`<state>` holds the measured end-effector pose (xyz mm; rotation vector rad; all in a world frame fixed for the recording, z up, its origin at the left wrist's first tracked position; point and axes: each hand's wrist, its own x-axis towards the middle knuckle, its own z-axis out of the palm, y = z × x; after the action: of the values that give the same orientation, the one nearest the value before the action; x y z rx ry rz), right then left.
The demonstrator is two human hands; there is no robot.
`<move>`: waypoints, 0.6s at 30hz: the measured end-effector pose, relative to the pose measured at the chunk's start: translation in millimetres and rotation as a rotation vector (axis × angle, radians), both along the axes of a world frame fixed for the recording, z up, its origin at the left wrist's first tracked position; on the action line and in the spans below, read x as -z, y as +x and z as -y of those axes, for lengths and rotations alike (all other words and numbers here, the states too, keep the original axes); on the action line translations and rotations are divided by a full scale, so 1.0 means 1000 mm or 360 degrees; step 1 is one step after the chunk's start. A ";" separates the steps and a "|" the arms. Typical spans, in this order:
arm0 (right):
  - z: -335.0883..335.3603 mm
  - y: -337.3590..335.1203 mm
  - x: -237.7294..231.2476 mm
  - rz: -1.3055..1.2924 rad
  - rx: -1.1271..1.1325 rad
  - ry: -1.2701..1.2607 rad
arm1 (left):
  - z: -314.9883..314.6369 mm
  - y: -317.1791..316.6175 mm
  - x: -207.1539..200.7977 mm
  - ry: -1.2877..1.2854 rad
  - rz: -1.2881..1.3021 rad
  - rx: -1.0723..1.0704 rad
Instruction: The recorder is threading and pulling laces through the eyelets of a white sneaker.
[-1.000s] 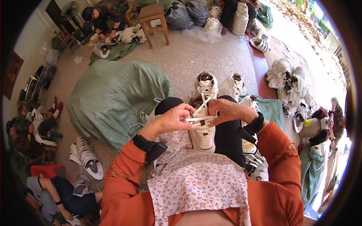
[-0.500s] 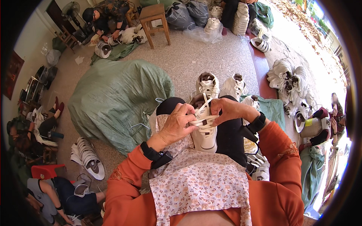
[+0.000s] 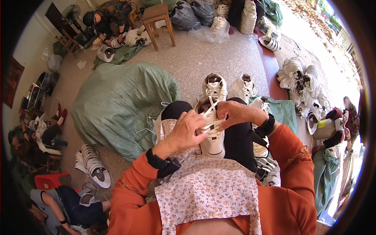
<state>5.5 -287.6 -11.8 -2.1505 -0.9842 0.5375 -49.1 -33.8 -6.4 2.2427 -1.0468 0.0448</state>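
A white sneaker (image 3: 213,148) with a brown lining rests between my knees, toe toward me. Flat cream shoelaces (image 3: 212,104) cross over its tongue and run up in loose ends. My left hand (image 3: 186,131) pinches a lace at the left eyelet side, thumb and forefinger together over the shoe. From the other side, my right hand (image 3: 239,114) holds the lace between curled forefinger and thumb. The fingers partly cover the middle lace rows. Just beyond stand a laced sneaker (image 3: 215,87) and another white sneaker (image 3: 242,89).
A big green sack (image 3: 121,105) lies left of my knees. Stacked shoe uppers (image 3: 94,166) are on the floor at left, and bundled uppers (image 3: 299,76) lie at right. A wooden stool (image 3: 157,23) stands ahead. Several people work around the room.
My left fingers have moved slightly right and down, closer to my right hand. The lace strand that stretched between both hands is now drawn nearer the shoe.
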 end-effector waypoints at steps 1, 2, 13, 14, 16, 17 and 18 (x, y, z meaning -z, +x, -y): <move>0.001 0.000 -0.003 0.0004 -0.0007 -0.0009 | 0.000 0.003 0.002 0.0025 -0.0142 0.0022; 0.002 0.001 -0.005 0.0009 -0.0008 -0.0020 | 0.001 0.006 0.004 0.0027 -0.0139 0.0030; -0.019 -0.045 -0.028 0.0583 0.0391 -0.0731 | 0.016 0.020 0.007 0.0193 -0.0405 -0.0237; -0.021 -0.053 -0.027 0.0700 0.0419 -0.0702 | 0.017 0.019 0.009 0.0193 -0.0404 -0.0233; -0.024 -0.058 -0.022 0.0757 0.0435 -0.0715 | 0.018 0.017 0.015 0.0273 -0.0238 -0.0339; -0.025 -0.060 -0.021 0.0784 0.0474 -0.0691 | 0.019 0.016 0.014 0.0274 -0.0237 -0.0334; -0.025 -0.062 -0.019 0.0811 0.0513 -0.0666 | 0.020 0.014 0.013 0.0304 -0.0187 -0.0332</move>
<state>-56.4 -262.1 7.2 -2.8406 -0.7971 0.0280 -35.1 -53.9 -19.2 2.4874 -0.7800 -0.1003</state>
